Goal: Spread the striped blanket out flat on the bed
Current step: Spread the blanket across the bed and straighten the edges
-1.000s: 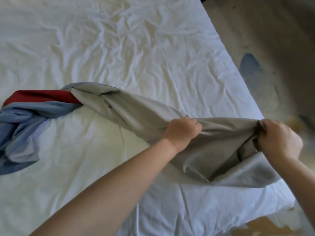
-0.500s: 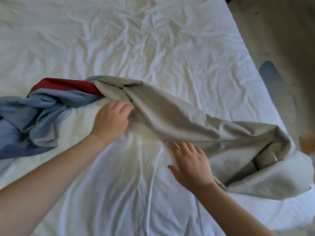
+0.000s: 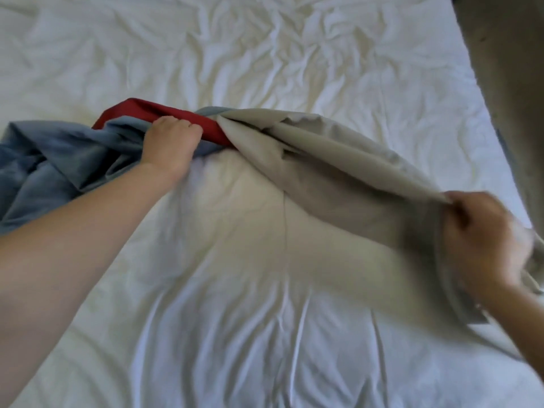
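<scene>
With fingers curled, left hand (image 3: 172, 142) and right hand (image 3: 485, 240) grip twisted blanket (image 3: 338, 172) on wrinkled bed (image 3: 265, 54).

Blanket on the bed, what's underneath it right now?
Only the wrinkled white sheet shows below the blanket, whose beige end the right hand holds up. The left hand grips the bunched middle; whatever lies beneath that heap is covered.

Your bed (image 3: 265, 334) is covered by a wrinkled white sheet (image 3: 265, 54), creased most toward the far end. Across its middle lies the twisted blanket (image 3: 323, 160): blue bunched at your left, a red band, grey reaching the right edge.
</scene>
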`<action>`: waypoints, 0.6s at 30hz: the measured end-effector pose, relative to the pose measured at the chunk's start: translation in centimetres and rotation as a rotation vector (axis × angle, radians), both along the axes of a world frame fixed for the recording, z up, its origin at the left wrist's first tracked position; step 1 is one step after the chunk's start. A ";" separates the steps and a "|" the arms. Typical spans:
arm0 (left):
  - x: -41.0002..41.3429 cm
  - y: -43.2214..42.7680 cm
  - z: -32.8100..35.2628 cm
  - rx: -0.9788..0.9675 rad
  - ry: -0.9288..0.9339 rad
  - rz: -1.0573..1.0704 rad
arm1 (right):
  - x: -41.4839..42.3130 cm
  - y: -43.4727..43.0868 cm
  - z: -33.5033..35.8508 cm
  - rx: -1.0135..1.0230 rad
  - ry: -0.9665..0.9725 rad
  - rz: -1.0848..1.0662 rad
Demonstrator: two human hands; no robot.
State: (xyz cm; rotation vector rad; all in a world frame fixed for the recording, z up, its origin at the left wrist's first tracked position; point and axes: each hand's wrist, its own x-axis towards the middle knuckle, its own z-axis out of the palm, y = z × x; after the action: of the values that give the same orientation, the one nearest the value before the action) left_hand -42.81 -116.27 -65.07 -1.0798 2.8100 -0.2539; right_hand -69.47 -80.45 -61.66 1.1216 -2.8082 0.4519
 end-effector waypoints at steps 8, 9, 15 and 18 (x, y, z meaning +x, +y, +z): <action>1.4 2.1 -1.5 0.119 0.110 -0.196 | -1.3 -5.2 -0.7 0.309 -0.099 -0.021; 1.1 2.7 -1.7 0.136 0.139 -0.241 | -0.4 -5.7 -1.1 0.313 -0.102 -0.029; -2.7 6.5 -1.9 0.110 0.186 -0.459 | 6.8 -9.8 -2.8 0.086 0.151 0.469; -4.2 6.2 -1.7 0.090 0.189 -0.483 | 9.4 -12.9 -3.8 0.167 0.126 0.614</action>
State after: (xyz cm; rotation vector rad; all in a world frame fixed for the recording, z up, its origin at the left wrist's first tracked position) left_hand -47.03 -110.07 -66.78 -0.4111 3.1797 -0.0666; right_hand -60.12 -93.30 -65.45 1.9724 -2.3820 0.1696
